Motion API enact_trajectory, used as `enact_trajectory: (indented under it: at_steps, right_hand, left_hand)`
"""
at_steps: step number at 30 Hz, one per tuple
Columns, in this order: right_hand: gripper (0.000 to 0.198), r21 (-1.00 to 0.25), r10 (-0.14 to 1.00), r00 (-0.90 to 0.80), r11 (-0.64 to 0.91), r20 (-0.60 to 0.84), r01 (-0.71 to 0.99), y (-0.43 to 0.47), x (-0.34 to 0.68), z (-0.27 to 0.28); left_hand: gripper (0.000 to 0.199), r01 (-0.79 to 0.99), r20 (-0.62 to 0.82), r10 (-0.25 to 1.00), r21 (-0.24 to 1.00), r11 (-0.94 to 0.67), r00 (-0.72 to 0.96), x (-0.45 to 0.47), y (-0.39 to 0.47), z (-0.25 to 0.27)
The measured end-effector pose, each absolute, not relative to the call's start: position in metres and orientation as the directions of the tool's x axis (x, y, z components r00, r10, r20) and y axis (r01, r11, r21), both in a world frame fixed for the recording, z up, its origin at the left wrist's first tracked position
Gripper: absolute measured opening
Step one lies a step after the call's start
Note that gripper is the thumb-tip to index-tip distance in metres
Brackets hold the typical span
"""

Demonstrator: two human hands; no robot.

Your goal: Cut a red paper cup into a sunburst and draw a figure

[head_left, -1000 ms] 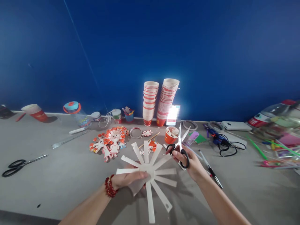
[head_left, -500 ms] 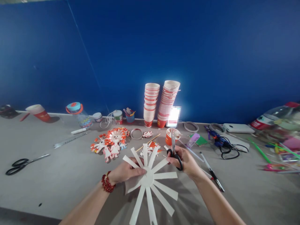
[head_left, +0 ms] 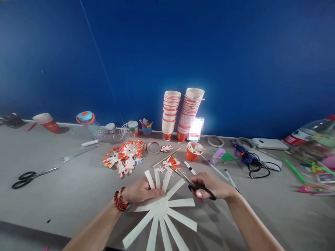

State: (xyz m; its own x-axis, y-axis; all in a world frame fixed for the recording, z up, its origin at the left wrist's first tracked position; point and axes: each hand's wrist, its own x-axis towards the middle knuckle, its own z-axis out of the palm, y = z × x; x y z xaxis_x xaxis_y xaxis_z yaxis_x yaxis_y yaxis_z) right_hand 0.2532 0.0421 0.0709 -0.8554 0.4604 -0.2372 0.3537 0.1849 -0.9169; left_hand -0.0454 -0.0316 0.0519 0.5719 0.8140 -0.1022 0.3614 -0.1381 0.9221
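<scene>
From my head camera, the white paper cutout (head_left: 158,208) sits in front of me, its long strips spread around a round centre. My left hand (head_left: 141,191) pinches it at the centre's upper left edge, thumb on top, and my right hand (head_left: 209,186) grips the black-handled scissors (head_left: 186,180), blades pointing at the upper right strips. I can't tell whether the blades touch the paper. To work well here, I'd hold the centre firmly without creasing it, turn the paper rather than twist my right wrist, and bring one strip at a time between the blades. My left thumb should be well clear of the tips, and neighbouring strips should be out of the blades' way.
</scene>
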Motion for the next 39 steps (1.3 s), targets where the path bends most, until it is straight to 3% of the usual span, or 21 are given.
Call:
enact_trajectory:
  at_steps: [5, 16, 39]
  right_hand:
    - [0.059, -0.910, 0.461, -0.842, 0.149, -0.282, 0.387, 0.033, 0.245, 0.073]
    - [0.053, -0.940, 0.548, -0.791, 0.021, -0.273, 0.340, 0.025, 0.236, 0.068]
    - [0.057, -0.938, 0.543, -0.784, -0.022, -0.301, 0.346, 0.030, 0.239, 0.067]
  left_hand:
    - [0.031, 0.251, -0.087, 0.816, 0.965, -0.073, 0.572, -0.040, -0.033, 0.055]
    - [0.027, 0.298, -0.093, 0.852, 0.951, -0.077, 0.516, -0.038, -0.035, 0.048]
    - [0.029, 0.296, -0.138, 0.831, 0.955, -0.033, 0.538, -0.044, -0.034, 0.045]
